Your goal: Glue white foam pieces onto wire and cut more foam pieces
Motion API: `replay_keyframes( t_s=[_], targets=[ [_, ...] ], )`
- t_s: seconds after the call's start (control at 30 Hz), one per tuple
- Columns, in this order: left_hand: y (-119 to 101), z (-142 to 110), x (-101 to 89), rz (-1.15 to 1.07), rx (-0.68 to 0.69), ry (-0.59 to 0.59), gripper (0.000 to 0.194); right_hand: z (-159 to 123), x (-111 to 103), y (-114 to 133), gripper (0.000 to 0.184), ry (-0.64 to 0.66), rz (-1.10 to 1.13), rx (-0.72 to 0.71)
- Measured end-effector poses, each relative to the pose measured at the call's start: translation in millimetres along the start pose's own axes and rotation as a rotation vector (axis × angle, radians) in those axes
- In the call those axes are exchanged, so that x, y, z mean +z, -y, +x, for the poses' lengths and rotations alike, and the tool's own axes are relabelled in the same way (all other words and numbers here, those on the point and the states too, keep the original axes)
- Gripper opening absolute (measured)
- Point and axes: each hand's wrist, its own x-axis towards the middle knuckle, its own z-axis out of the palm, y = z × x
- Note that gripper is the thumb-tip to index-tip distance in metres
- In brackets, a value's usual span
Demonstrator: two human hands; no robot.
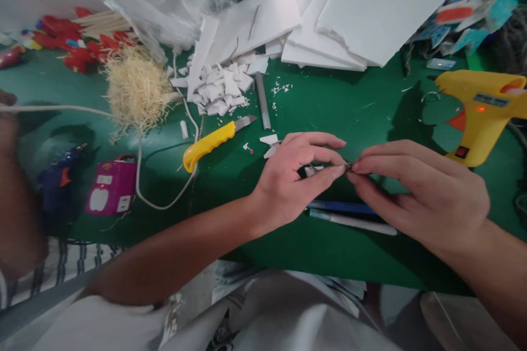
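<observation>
My left hand [294, 175] and my right hand [424, 186] meet fingertip to fingertip above the green table [230, 230]. Both pinch a tiny dark, thin piece [348, 166] between thumb and forefinger; its kind is too small to make out. Below the hands lie a blue pen-like stick [343, 207] and a whitish pen-like stick with a teal end [354, 222]. White foam scraps [269, 140] sit just beyond my left hand. A yellow utility knife [212, 142] with its blade out rests to the left. Right of my right hand stands a yellow glue gun [473, 115], its light lit red.
White foam sheets [382, 11] and a heap of foam pieces [222, 88] lie at the back, near a grey rod [262, 101]. Straw-like shreds [138, 85], a white cord [142, 186], a magenta power box [111, 187] and another person's arm [20, 203] are at left.
</observation>
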Motion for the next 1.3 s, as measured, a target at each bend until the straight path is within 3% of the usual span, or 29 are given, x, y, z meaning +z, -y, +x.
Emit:
replay_keyframes(
  t_s=[0.4,0.77,0.87,1.3],
  targets=[
    [1.6,-0.5,-0.6,0.272,0.215,-0.002,0.001,1.9,-2.1,1.1,0.016,0.020,0.048,0.072],
    [6.4,0.0,0.0,0.263,0.227,-0.033,0.008,2.0,-1.1,0.5,0.018,-0.002,0.213,0.149],
    [6.0,0.0,-1.5,0.255,0.203,-0.016,0.010,-0.4,0.4,0.4,0.019,-0.051,0.284,0.213],
    [6.6,-0.1,-1.3,0.320,0.251,-0.014,0.013,-2.6,0.5,1.2,0.025,-0.196,0.458,0.246]
  ],
)
